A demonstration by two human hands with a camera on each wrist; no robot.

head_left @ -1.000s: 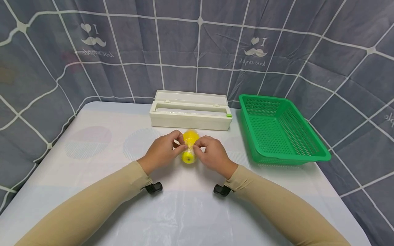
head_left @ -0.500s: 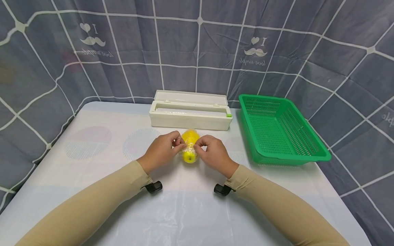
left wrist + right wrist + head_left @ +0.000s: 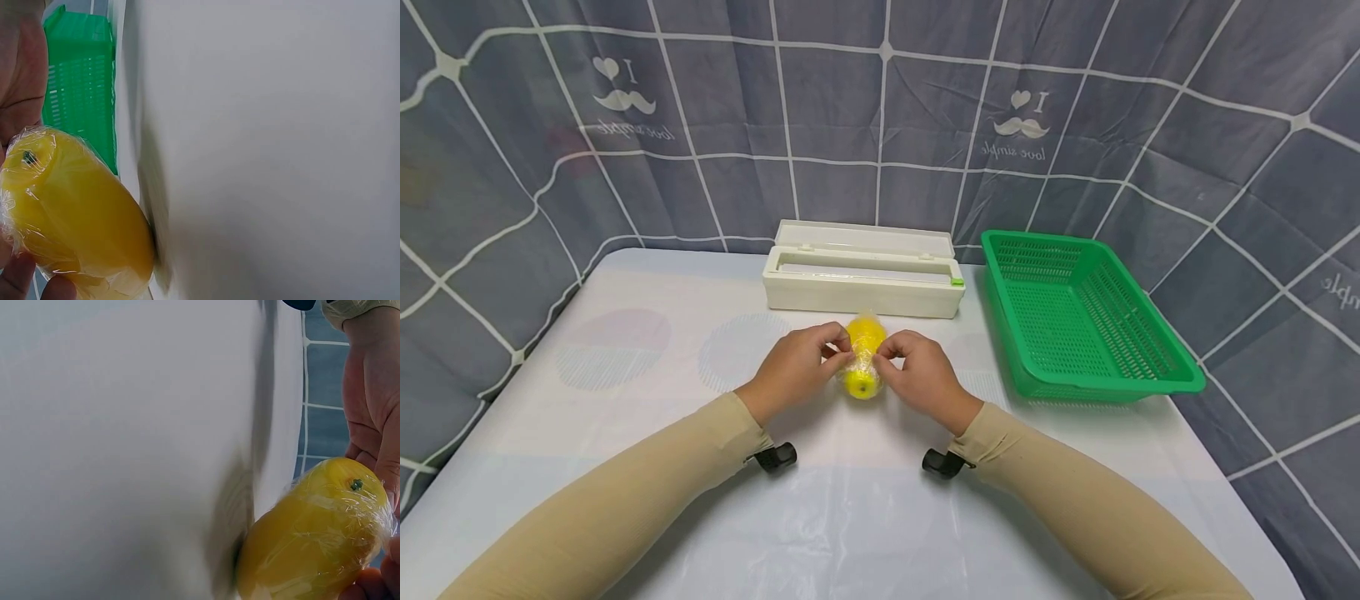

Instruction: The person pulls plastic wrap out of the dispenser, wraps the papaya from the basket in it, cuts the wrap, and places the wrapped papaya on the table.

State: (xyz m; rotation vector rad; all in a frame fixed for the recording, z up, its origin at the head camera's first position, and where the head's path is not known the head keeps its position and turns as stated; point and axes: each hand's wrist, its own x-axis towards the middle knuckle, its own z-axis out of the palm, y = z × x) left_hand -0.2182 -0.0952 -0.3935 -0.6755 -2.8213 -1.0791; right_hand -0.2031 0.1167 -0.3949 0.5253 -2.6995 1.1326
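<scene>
A long yellow fruit (image 3: 865, 337) with a small green stem end sits between the two hands, wrapped in crinkled clear cling film (image 3: 325, 525). On its left side, the left hand (image 3: 797, 367) pinches the film between thumb and forefinger. Opposite it, the right hand (image 3: 921, 379) pinches film with thumb and bent forefinger at the fruit's right side. Both wrist views show the film drawn over the stem end, with fingertips close by it. The fruit's underside is right at the tabletop.
Behind the hands lies a long white cling film dispenser (image 3: 861, 296), its lid raised and a green slider at its right end. A green perforated plastic basket (image 3: 1112, 385) stands to the right. A grey checked curtain (image 3: 835, 100) hangs around the white-covered table (image 3: 850, 533).
The fruit has shifted very slightly right between the fingertips, and shiny film shows over more of its near part. Both hands stay almost in place, still pinching.
</scene>
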